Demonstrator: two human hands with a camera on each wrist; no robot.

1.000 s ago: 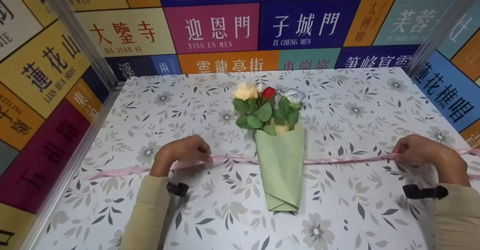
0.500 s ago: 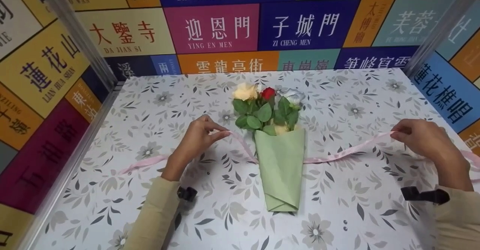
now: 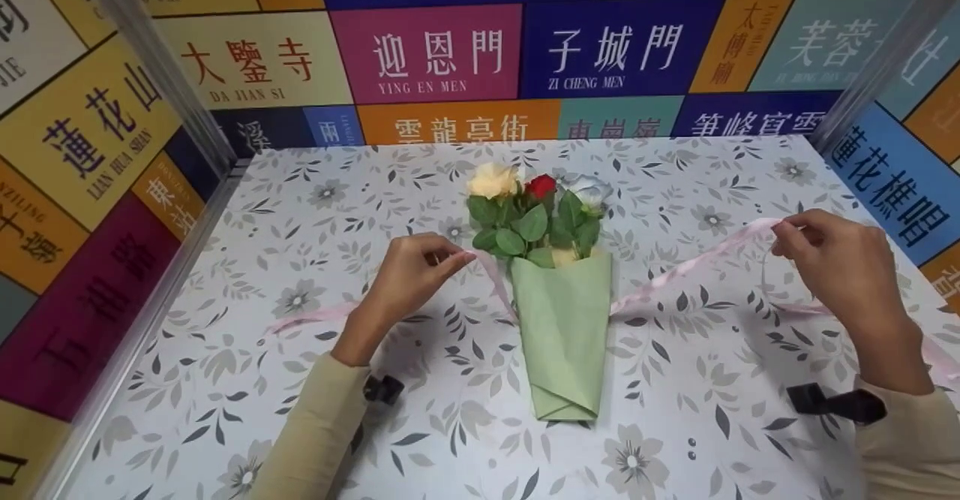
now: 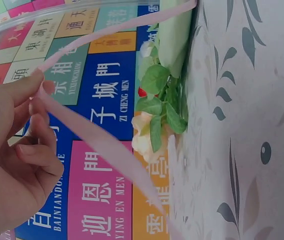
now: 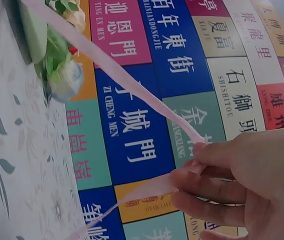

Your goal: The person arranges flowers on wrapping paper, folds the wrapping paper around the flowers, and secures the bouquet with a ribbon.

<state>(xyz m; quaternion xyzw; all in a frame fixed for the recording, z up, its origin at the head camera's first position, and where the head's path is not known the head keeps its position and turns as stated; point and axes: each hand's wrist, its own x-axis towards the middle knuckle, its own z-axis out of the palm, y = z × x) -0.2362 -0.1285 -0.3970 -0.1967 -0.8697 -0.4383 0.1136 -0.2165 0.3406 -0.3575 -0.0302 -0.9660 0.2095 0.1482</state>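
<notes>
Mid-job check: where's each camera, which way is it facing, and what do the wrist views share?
Head: worn on the head, facing forward and down at the bouquet, pink ribbon and tabletop; left hand, right hand and sleeved forearms show.
Left wrist: on that wrist, facing the bouquet and lettered wall, picture turned sideways; only the left hand shows, pinching ribbon.
Right wrist: likewise, from the opposite side; only the right hand shows, pinching ribbon.
Both wrist views share the bouquet and ZI CHENG MEN panel.

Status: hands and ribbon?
Left hand and right hand each pinch ribbon. Ribbon passes under bouquet, untied. Nothing visibly in the way.
</notes>
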